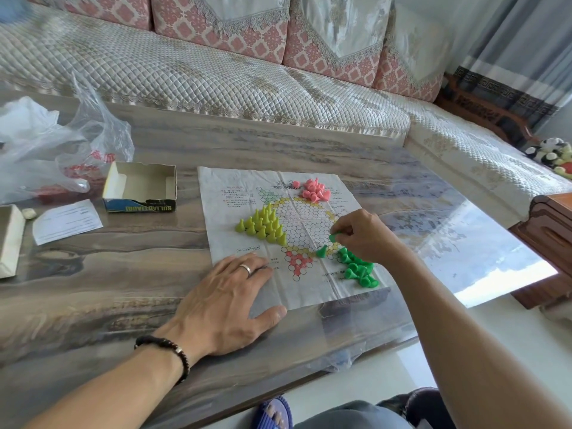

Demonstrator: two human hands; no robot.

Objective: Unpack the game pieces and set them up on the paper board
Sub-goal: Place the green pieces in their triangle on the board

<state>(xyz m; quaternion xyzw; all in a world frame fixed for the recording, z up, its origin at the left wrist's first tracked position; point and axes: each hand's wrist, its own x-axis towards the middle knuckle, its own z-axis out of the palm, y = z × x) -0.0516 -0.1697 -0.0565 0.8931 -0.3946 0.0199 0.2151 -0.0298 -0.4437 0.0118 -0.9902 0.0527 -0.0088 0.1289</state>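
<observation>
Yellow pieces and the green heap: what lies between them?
Head view: bare printed circles of the paper board, plus one upright green piece near the green heap; yellow pieces.

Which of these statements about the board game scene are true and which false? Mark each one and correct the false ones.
1. The right hand pinches a green piece. True.
2. The yellow-green pieces lie in a loose heap. False: they stand upright in a triangle.
3. The left hand lies flat on the paper board. True.
4. The pink pieces fill the red triangle. False: they are heaped at the board's far edge.
5. The cardboard box is closed. False: it is open.
</observation>
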